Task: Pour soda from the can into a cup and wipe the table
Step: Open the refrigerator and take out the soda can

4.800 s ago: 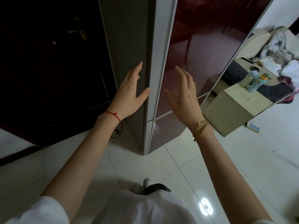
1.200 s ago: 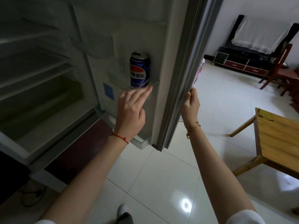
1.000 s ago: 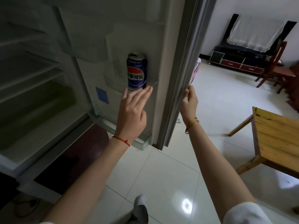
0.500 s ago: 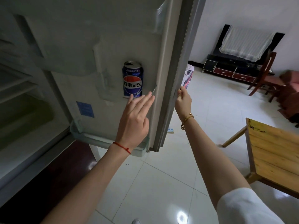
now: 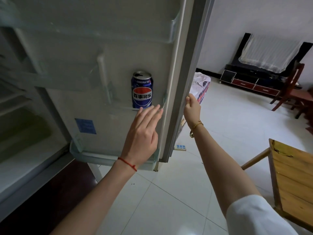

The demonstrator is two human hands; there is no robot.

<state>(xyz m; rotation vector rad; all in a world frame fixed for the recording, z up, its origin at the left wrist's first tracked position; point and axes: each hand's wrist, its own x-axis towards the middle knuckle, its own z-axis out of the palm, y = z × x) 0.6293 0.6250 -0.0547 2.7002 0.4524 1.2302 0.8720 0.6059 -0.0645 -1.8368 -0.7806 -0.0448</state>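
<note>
A blue soda can (image 5: 142, 89) with a red, white and blue logo stands upright on a shelf inside the open fridge door (image 5: 118, 65). Its top shows an opened mouth. My left hand (image 5: 143, 136) is raised just below the can with straight fingers pointing up at it, fingertips near the shelf edge, holding nothing. My right hand (image 5: 191, 108) grips the outer edge of the fridge door. No cup or cloth is in sight.
The fridge interior (image 5: 25, 116) with bare shelves lies to the left. A wooden table (image 5: 294, 180) stands at the lower right on the white tiled floor. A dark TV stand (image 5: 250, 82), a red chair (image 5: 291, 89) and a floor power strip (image 5: 180, 147) lie beyond.
The fridge door has swung from shut to open, with my right hand on its edge. My left hand has stayed under the can while the view moved closer.
</note>
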